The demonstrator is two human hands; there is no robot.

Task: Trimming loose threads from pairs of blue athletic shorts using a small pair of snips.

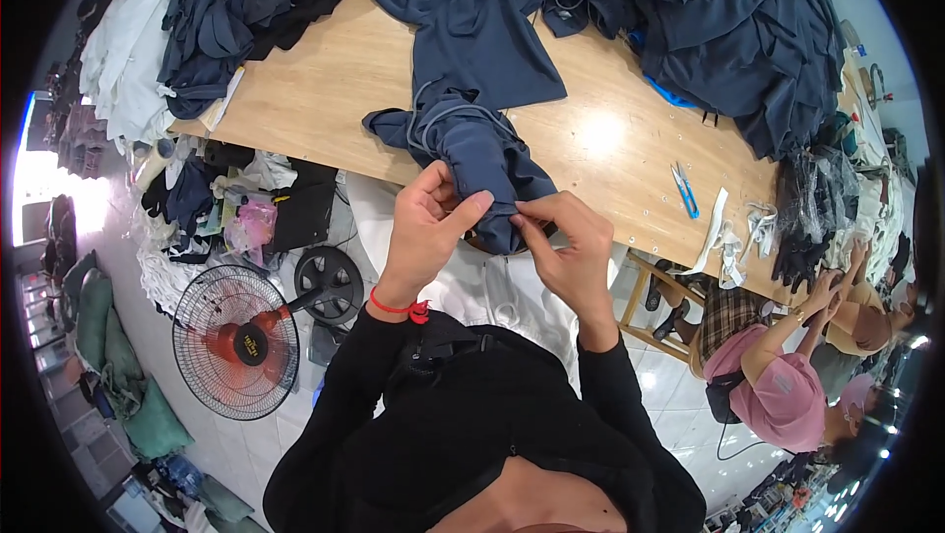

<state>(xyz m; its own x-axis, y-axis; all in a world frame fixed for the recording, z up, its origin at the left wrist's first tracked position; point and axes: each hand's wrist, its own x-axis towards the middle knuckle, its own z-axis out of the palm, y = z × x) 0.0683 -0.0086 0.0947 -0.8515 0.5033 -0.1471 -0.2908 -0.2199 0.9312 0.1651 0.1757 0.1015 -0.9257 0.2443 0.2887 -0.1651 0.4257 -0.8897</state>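
Here the left hand (pixel 425 228) pinches the lower edge of a navy garment (pixel 479 154), thumb over the fold, and the right hand (pixel 561 238) grips the same edge just beside it, fingertips closed on the cloth, seemingly to keep it taut between them. The garment hangs over the near rim of the wooden surface (pixel 325 90), its upper part lying flat there. Farther right lie blue snips (pixel 684 188) and white ribbon strips (pixel 724 233); dark clothing piles (pixel 748 31) crowd the far side
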